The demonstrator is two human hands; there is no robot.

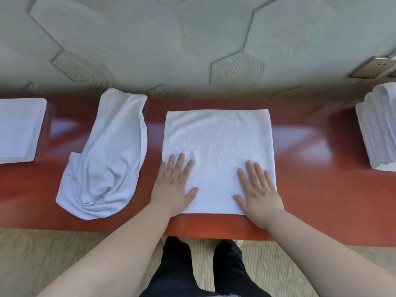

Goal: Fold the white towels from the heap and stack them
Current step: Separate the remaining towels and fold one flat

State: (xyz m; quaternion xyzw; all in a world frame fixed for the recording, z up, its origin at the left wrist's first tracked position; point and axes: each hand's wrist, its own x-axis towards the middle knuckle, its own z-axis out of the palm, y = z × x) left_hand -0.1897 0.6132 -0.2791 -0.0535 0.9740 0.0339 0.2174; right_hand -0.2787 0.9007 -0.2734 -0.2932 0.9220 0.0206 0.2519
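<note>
Head view, towel: folded white towel [218, 151] lies flat, centre of the red table [310, 189].
Hands: left hand [171, 185] and right hand [259, 194] press it, fingers straight, spread.
Heap: crumpled towel [107, 155] just left.
Cut off: flat pile [19, 129] at left edge, stack [379, 129] at right edge.

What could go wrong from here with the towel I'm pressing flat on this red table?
The table looks glossy, so the flat towel might slide under your left hand and right hand as you fold. Its near edge sits close to the table's front edge and could slip off. The crumpled towel beside your left hand might get caught.
</note>
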